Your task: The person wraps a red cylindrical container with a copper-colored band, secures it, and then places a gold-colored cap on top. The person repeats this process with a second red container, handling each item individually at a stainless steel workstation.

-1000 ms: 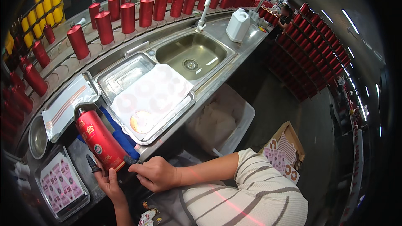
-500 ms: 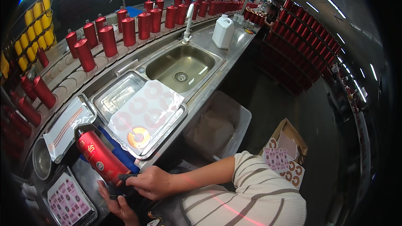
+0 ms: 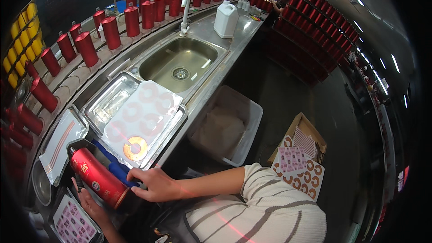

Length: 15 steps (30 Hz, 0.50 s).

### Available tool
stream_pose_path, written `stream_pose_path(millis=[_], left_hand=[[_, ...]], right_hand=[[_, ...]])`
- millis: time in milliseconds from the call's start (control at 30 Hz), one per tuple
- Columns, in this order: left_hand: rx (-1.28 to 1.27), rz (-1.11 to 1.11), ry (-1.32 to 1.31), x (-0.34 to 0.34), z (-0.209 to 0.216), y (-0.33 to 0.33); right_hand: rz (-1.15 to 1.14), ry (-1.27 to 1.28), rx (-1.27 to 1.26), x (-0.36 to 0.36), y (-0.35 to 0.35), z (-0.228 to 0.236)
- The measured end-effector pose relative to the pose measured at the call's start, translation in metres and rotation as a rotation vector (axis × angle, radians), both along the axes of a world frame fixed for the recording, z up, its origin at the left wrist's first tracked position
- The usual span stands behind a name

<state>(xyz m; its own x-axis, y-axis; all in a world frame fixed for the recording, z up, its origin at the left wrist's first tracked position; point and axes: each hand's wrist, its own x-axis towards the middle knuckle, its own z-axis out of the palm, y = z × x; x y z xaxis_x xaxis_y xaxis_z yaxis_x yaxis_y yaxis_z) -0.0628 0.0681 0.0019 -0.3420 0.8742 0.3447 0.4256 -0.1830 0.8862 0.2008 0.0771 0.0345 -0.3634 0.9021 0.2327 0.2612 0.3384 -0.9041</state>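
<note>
Left hand (image 3: 93, 206), fingers extended, along bottle (image 3: 101, 180), contact unclear; right hand (image 3: 156, 184) loosely curled by cloth (image 3: 119, 170), hold unclear. Either bumping could roll the bottle.

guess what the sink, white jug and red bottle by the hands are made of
Sink: probably stainless steel with a satin finish, judging by its metallic sheen.
White jug: likely moulded plastic, smooth and opaque, with rounded edges.
Red bottle: satin, metallic-looking red coating, shown by soft highlights; glass, ceramic or metal underneath, I can't tell.
</note>
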Motion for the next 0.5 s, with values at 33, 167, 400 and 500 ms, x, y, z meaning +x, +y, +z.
stream_pose_path(millis=[33,167,400,500], left_hand=[[0.005,0.045,-0.060,-0.012,-0.001,0.009],[0.137,0.126,-0.386,-0.036,0.019,0.032],[-0.148,-0.023,0.001,-0.054,0.005,0.091],[-0.347,-0.072,0.812,-0.031,0.038,0.104]], right_hand=[[-0.046,0.028,0.078,0.002,0.003,0.001],[0.066,0.076,0.154,-0.002,0.013,0.002],[0.312,-0.441,0.153,-0.029,0.031,-0.004],[0.193,-0.459,0.146,-0.041,0.038,-0.004]])
